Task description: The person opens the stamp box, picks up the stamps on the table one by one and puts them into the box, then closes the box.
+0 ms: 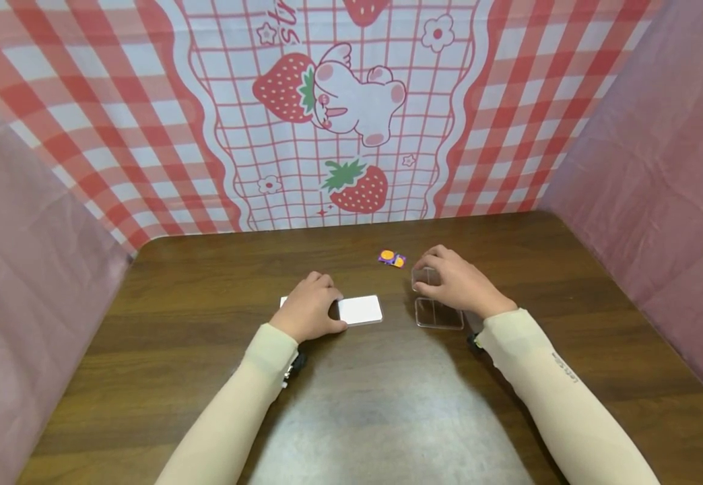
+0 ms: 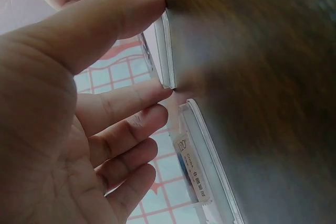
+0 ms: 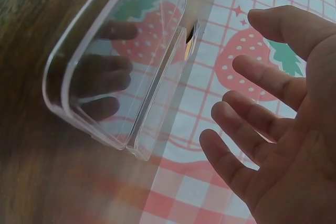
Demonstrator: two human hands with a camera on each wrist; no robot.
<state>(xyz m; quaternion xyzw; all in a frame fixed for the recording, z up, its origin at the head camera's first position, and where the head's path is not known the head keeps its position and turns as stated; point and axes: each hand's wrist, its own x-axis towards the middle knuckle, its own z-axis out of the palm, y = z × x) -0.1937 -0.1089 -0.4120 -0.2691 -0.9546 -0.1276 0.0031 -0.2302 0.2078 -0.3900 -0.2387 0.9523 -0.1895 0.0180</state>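
My left hand (image 1: pixel 308 306) is at the near end of a flat white rectangular case (image 1: pixel 360 310), thumb and index finger pinching it across its two long edges. A second white case (image 2: pixel 212 166), bearing a printed label, lies beside it, mostly under my palm in the head view. Over on the right, my right hand (image 1: pixel 457 283) hovers above two clear plastic boxes, its fingers spread and loosely bent with nothing between them. The nearer clear box (image 1: pixel 439 314) lies fully in sight, while the farther clear box (image 1: pixel 422 277) is partly covered by my fingers.
A small purple and orange item (image 1: pixel 392 258) lies toward the back of the brown wooden table (image 1: pixel 206 404). Behind the table hangs a strawberry-patterned cloth (image 1: pixel 351 101), with pink drapes (image 1: pixel 648 188) at both sides.
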